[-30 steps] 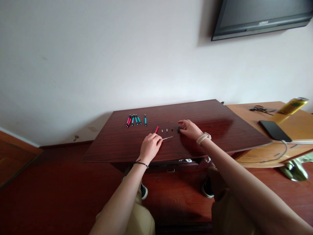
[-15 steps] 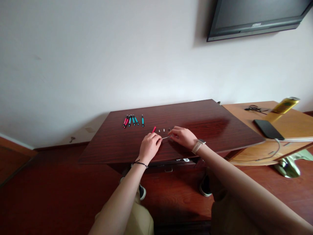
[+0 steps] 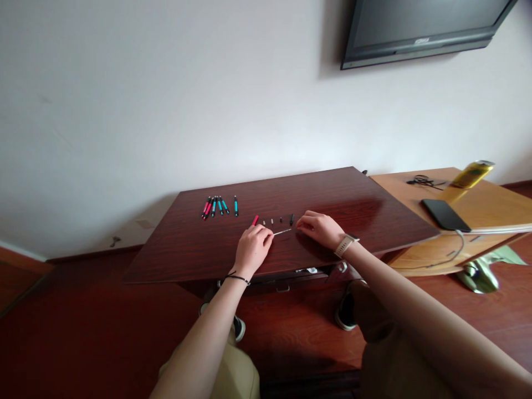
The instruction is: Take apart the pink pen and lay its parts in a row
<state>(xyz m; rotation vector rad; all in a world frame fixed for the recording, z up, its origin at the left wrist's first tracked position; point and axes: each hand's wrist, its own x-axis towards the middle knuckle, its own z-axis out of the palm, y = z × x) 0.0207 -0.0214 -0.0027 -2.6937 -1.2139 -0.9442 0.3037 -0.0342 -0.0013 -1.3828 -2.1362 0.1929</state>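
Observation:
My left hand (image 3: 253, 247) is closed over the table, pinching a thin whitish rod (image 3: 282, 231), which looks like a pen refill and points to the right. Just past its tip is my right hand (image 3: 320, 228), fingers curled together; whatever they may hold is hidden. Beyond the hands lies a row of pen parts: a pink barrel (image 3: 255, 220) by the left knuckles, two small white pieces, a tiny dark piece (image 3: 281, 220) and a black grip piece (image 3: 291, 219) near my right fingertips. Several pink and teal pens (image 3: 214, 206) lie at the left, with one teal pen (image 3: 236, 205) apart.
The dark wooden table (image 3: 324, 191) stands against the wall. At its right, a lighter cabinet (image 3: 490, 202) carries a phone (image 3: 445, 214) with a cable, a black cord (image 3: 424, 181) and a yellow can (image 3: 472, 174). A television (image 3: 419, 30) hangs above.
My right hand has drawn back to the right, off the rod's end, uncovering the black grip piece. My left hand still pinches the rod. The view has shifted slightly.

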